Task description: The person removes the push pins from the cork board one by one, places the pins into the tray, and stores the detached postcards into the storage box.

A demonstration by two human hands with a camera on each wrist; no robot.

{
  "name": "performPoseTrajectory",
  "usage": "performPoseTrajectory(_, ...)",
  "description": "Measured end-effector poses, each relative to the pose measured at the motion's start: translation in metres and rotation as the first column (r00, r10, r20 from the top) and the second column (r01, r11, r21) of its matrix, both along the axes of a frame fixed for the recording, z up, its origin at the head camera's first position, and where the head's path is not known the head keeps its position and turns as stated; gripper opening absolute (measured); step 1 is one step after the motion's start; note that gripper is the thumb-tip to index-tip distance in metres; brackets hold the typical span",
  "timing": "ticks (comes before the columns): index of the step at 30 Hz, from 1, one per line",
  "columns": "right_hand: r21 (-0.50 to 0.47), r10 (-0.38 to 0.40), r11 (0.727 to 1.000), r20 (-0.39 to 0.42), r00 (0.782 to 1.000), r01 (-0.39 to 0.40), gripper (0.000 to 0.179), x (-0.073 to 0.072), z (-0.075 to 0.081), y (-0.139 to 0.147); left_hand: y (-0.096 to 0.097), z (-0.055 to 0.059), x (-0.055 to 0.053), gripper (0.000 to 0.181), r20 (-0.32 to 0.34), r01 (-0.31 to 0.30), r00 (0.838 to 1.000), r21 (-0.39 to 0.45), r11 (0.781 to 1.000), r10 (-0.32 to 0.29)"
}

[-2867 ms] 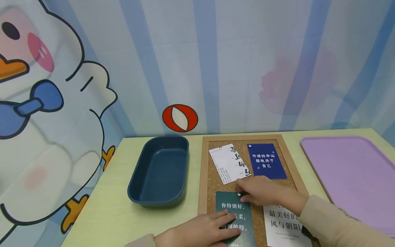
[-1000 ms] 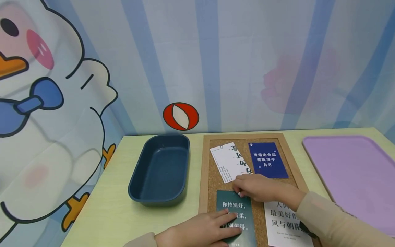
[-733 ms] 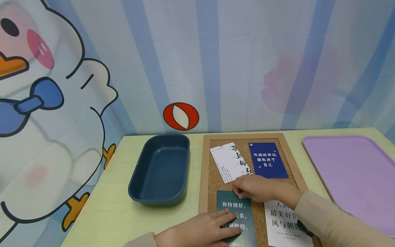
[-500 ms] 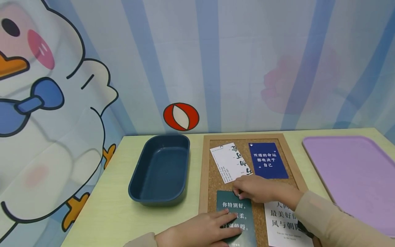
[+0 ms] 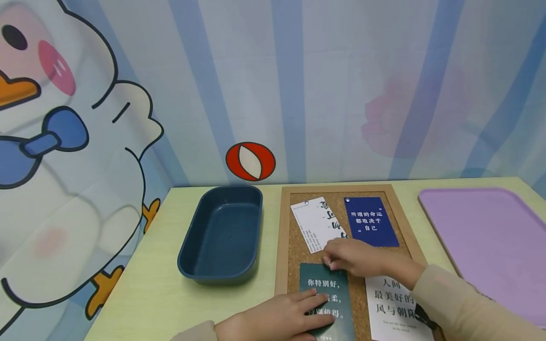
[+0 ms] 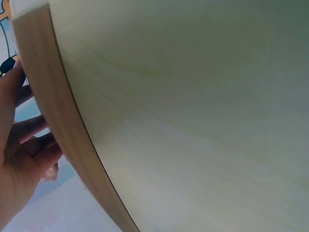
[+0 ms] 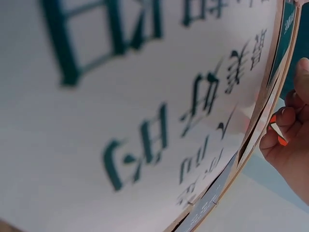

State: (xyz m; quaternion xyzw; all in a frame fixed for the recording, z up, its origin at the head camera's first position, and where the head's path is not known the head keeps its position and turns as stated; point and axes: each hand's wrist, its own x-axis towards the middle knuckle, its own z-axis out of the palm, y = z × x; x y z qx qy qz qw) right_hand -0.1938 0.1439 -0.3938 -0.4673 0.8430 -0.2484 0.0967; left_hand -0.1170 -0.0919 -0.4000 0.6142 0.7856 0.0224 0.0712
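Observation:
A dark green card [image 5: 309, 274] with white lettering lies on the framed corkboard [image 5: 294, 259]. My left hand [image 5: 273, 315] rests on it with fingers spread and nearly straight. At the card's top edge, my right hand [image 5: 358, 258] pinches a small, shiny pushpin [image 5: 330, 266], mostly hidden by the fingertips. In the left wrist view, the left hand [image 6: 24, 150] lies over the board's wooden edge [image 6: 63, 106]. The right wrist view shows the right hand [image 7: 294, 125] with curled fingers, beyond a white card [image 7: 72, 145] close to the camera; the pin cannot be made out there.
Above the hands, a white card [image 5: 313, 227] and a blue card [image 5: 371, 229] have pins at their tops. Another white card [image 5: 392, 312] lies under the right forearm. A dark blue tub [image 5: 217, 241] stands left, a purple tray [image 5: 482, 237] right.
The right fingertips have shifted slightly and now cover most of the pin, which showed more plainly 2.9 seconds ago. The left hand keeps its place on the green card.

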Motion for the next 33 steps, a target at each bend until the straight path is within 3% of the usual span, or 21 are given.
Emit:
performPoseTrajectory(8, -0.076, -0.011, 0.997, 0.059, 0.998, 0.016, 0.012, 0.001, 0.002, 0.004, 0.000, -0.001, 0.000, 0.046, -0.018, 0.001, 1.000, 0.006, 1.000, -0.001)
performPoseTrajectory(19, -0.126, -0.067, 0.989, 0.067, 0.995, 0.075, 0.005, -0.002, 0.007, 0.015, -0.001, 0.002, 0.000, 0.047, 0.041, -0.028, 0.999, -0.028, 0.999, 0.029)
performPoseTrajectory(33, -0.143, -0.126, 0.979, 0.115, 0.985, 0.142, 0.013, -0.006, 0.010, 0.029, 0.000, 0.001, 0.000, 0.046, 0.006, -0.004, 1.000, -0.003, 1.000, 0.004)
